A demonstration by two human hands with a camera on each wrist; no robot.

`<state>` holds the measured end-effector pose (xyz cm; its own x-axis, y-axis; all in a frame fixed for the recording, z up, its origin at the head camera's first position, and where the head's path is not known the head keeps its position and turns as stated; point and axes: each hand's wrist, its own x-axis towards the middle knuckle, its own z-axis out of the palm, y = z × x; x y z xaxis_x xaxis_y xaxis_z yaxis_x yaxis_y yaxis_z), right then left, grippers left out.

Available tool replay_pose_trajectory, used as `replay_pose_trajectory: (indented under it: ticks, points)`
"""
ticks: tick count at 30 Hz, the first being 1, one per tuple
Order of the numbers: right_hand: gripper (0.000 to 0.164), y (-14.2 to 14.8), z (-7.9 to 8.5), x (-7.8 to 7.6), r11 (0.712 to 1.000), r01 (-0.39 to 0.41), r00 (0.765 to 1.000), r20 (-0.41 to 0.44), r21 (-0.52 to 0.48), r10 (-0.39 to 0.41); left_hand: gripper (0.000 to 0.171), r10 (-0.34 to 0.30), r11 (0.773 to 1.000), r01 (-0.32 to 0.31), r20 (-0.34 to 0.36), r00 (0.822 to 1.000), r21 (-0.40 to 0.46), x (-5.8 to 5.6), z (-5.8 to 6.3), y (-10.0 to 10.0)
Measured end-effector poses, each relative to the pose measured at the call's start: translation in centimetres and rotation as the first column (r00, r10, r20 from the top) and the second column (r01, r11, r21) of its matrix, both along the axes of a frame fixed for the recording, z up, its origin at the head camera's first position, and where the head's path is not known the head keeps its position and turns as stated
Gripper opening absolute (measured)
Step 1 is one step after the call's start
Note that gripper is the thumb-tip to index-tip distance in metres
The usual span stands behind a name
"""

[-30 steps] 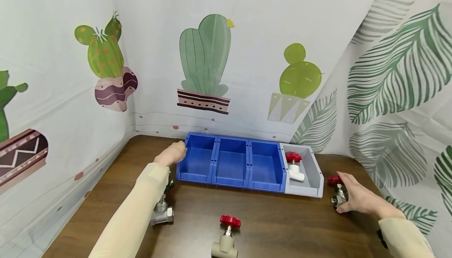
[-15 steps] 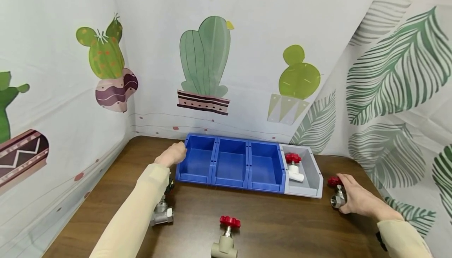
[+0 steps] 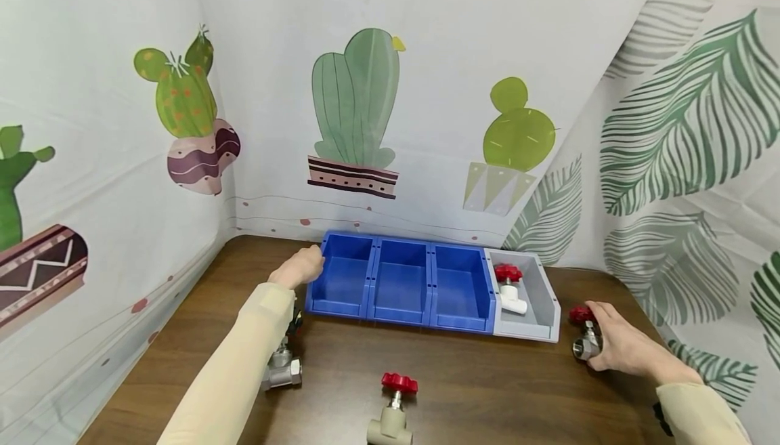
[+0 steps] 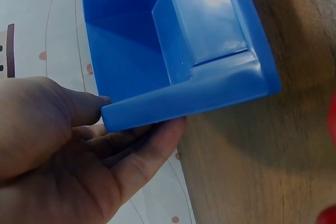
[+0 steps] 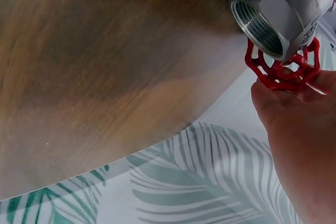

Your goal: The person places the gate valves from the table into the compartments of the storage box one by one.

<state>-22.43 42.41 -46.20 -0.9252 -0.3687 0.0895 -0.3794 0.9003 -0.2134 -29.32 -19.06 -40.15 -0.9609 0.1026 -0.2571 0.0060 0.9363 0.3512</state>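
My left hand pinches the outer side wall of the leftmost blue bin. In the left wrist view, the thumb lies at the rim of that bin, with the other fingers under and behind the wall. At the right of the table, my right hand grips a metal gate valve with a red handwheel. The right wrist view shows the threaded opening of this valve and fingers at its red wheel; part of the hand is cut off by the frame.
Three blue bins and a grey bin stand joined in a row; the grey one holds a white valve with a red wheel. A beige valve stands front centre. Another metal valve is partly hidden by the left sleeve.
My right hand's thumb and fingers have drawn in around the metal valve, which has turned slightly. The left hand has stayed at the bin.
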Motion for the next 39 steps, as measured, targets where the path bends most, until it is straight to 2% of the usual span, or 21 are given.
replay_pose_trajectory:
  ticks: [11, 18, 23, 29, 35, 39]
  points:
    - [0.112, 0.2, 1.4, 0.4, 1.000, -0.009, 1.000, -0.023, 0.023, 0.010, 0.039, 0.002, 1.000, -0.002, 0.006, 1.000, 0.013, 0.0, 0.3, 0.1]
    - [0.112, 0.0, 2.8, 0.7, 0.998, -0.050, 0.991, -0.119, 0.046, 0.055, 0.038, 0.007, 1.000, -0.007, 0.015, 1.000, 0.030, -0.2, 0.1, 0.2]
    - [0.112, -0.3, 4.1, 1.0, 0.994, -0.097, 0.968, -0.226, 0.055, 0.107, 0.037, 0.004, 0.999, -0.005, 0.013, 1.000, 0.035, -0.2, 0.0, 0.2]
    - [0.106, -1.8, 5.8, 0.8, 0.981, -0.182, 0.915, -0.354, 0.063, 0.193, 0.038, 0.009, 1.000, -0.010, 0.015, 1.000, 0.028, 0.0, 0.2, 0.0]
    - [0.103, -4.3, 7.6, 0.4, 0.967, -0.250, 0.886, -0.392, 0.043, 0.247, 0.041, 0.006, 1.000, -0.006, 0.004, 1.000, 0.015, 0.0, 0.2, -0.1]
    - [0.104, -6.0, 8.5, 0.2, 0.961, -0.273, 0.879, -0.391, 0.053, 0.271, 0.040, 0.008, 1.000, -0.008, 0.012, 1.000, 0.025, 0.0, -0.1, -0.1]
